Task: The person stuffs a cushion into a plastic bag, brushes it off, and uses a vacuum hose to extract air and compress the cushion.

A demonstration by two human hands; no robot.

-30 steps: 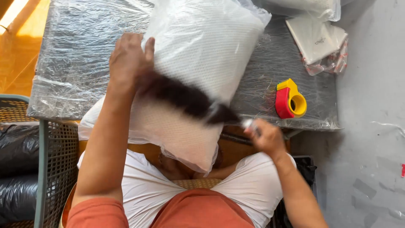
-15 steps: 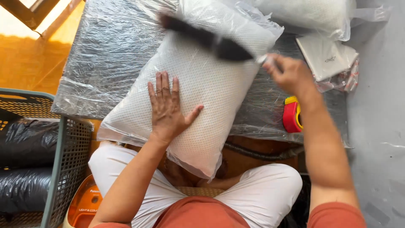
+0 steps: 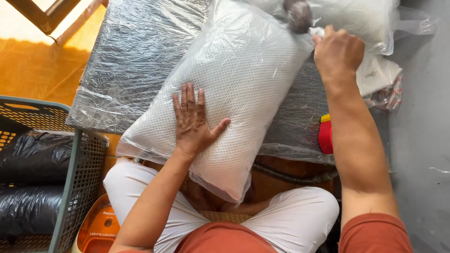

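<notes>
**Brush reaching the far end of the pillow**

Compared with half a second back, I am seeing my right hand (image 3: 338, 50) sitting farther up and to the right, and the dark brush (image 3: 299, 15) it is gripping is now showing only as a blurred tuft at the pillow's top corner rather than lying as a long streak across it. My left hand (image 3: 193, 122) is staying where it was, pressing flat with fingers spread and thumb out, gripping nothing. My right hand is closing around the brush's pale handle.

The pillow (image 3: 239, 79) is lying slantwise on the plastic-wrapped table (image 3: 126, 61), its near corner hanging over the edge above my lap. It is white with a dotted, mesh-like surface, and it is sitting inside a clear, crinkled bag.

To my left, a grey mesh basket (image 3: 75, 187) is holding black plastic bags (image 3: 33, 159). Beside it, near my knee, an orange appliance (image 3: 96, 229) is resting on the floor. A red and yellow tape dispenser (image 3: 325, 136) is lying on the table, partly hidden by my right forearm. More bagged white goods (image 3: 375, 70) are lying beyond my right hand.
</notes>
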